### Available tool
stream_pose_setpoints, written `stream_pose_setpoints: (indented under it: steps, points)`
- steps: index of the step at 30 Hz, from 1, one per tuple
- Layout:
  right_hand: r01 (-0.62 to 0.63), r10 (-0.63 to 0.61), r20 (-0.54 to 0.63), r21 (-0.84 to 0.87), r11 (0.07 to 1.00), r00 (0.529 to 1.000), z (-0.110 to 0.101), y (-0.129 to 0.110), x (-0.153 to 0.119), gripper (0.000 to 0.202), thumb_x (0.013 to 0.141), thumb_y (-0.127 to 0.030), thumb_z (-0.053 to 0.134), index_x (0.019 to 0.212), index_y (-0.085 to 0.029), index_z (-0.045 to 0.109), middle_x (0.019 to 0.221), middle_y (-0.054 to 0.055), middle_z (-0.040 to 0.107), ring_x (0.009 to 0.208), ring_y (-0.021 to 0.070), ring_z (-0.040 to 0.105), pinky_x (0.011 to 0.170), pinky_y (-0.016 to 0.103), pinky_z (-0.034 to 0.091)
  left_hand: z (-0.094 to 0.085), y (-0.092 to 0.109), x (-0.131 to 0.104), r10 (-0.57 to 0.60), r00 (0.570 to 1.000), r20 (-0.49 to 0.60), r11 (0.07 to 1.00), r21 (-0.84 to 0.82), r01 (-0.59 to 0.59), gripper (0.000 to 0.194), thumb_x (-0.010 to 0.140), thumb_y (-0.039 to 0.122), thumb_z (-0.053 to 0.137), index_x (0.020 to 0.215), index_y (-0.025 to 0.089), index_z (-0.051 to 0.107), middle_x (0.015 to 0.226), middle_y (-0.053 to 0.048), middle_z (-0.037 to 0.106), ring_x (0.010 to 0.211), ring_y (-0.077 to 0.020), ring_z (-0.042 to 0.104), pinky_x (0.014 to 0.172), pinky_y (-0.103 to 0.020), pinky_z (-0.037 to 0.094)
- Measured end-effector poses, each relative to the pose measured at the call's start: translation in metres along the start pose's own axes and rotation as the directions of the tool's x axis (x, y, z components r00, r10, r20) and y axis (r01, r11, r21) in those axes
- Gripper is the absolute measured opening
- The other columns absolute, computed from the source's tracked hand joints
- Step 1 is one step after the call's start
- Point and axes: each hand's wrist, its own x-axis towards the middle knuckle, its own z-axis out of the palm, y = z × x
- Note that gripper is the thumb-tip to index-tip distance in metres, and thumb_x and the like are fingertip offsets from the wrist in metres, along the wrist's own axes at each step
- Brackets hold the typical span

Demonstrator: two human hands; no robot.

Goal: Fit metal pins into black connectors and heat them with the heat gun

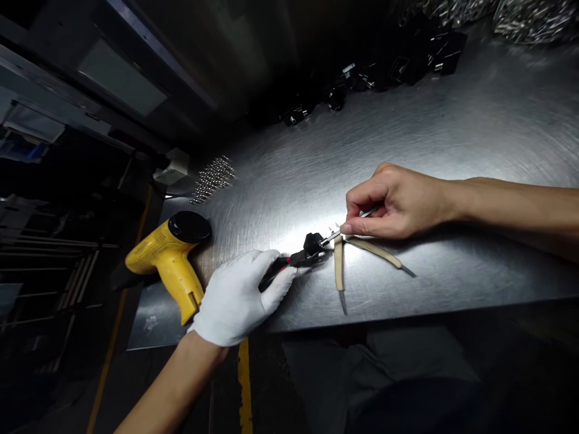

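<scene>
My left hand point(239, 295), in a white glove, is closed around pliers point(275, 269) with red and black handles. At the pliers' jaws sits a small black part point(313, 243), just above the metal tabletop. My bare right hand point(392, 205) pinches a thin metal rod-like tool point(332, 237), its tip meeting the black part's right side. Beneath and beside that tool lie two tan lengths with thin grey metal ends, one tan length point(339, 265) pointing toward the front edge and another tan length point(375, 250) slanting right. Whether they join is hard to tell.
A yellow heat gun point(181, 271) lies left of my gloved hand. Behind it are many small shiny metal pins point(212, 179) and a white box point(172, 167). Black parts point(398, 69) line the back of the metal table point(497, 150). Clear bags of metal pieces point(536, 21) sit back right.
</scene>
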Motion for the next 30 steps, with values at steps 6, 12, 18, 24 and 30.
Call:
stream_pose_setpoints:
  steps: [6,12,18,24,30]
  points:
    - [-0.02,0.018,0.031,0.073,0.997,0.999,0.003,-0.004,0.002,0.024,0.088,-0.026,0.075,0.07,-0.011,0.074,0.045,-0.008,0.046,0.04,0.0019,0.034,0.038,0.018,0.023,0.002,-0.012,-0.003,0.089,0.996,0.005,0.995,-0.049,-0.089,0.037,0.103,0.052,0.048,0.104,0.021,0.069,0.086,-0.003,0.07,0.076,-0.0196,0.065,0.069,-0.031,0.044]
    - [-0.126,0.11,0.09,0.192,0.973,0.99,0.007,-0.006,0.004,0.03,0.085,-0.033,0.08,0.066,-0.012,0.072,0.047,-0.007,0.048,0.041,0.003,0.034,0.037,0.019,0.023,0.001,-0.017,-0.002,0.136,0.99,0.025,0.987,-0.088,-0.134,0.036,0.102,0.051,0.048,0.102,0.021,0.068,0.09,-0.004,0.071,0.079,-0.0196,0.065,0.071,-0.032,0.045]
    - [-0.277,0.249,0.121,0.396,0.875,0.961,0.01,-0.013,0.004,0.033,0.074,-0.031,0.09,0.06,-0.013,0.067,0.048,-0.006,0.049,0.043,0.0038,0.034,0.038,0.02,0.021,-0.002,-0.016,0.0,0.195,0.98,-0.029,0.947,-0.254,-0.196,0.032,0.1,0.046,0.05,0.099,0.021,0.068,0.088,-0.003,0.071,0.078,-0.0184,0.065,0.073,-0.03,0.048]
    - [-0.306,0.348,0.029,0.55,0.777,0.937,0.012,-0.021,0.008,0.04,0.078,-0.037,0.087,0.059,-0.016,0.058,0.049,-0.009,0.04,0.046,0.0054,0.03,0.042,0.022,0.019,0.0,-0.008,-0.002,0.131,0.976,-0.174,0.886,-0.422,-0.194,0.034,0.103,0.04,0.045,0.08,0.02,0.06,0.072,0.0,0.059,0.064,-0.0146,0.055,0.064,-0.027,0.043]
    - [-0.285,0.359,-0.03,0.548,0.786,0.933,0.015,-0.025,0.011,0.042,0.083,-0.042,0.083,0.061,-0.019,0.055,0.052,-0.009,0.039,0.049,0.0072,0.029,0.046,0.025,0.022,-0.002,0.002,-0.004,0.072,0.975,-0.208,0.879,-0.448,-0.161,0.036,0.104,0.043,0.043,0.089,0.019,0.066,0.075,-0.001,0.063,0.068,-0.0159,0.057,0.067,-0.029,0.045]
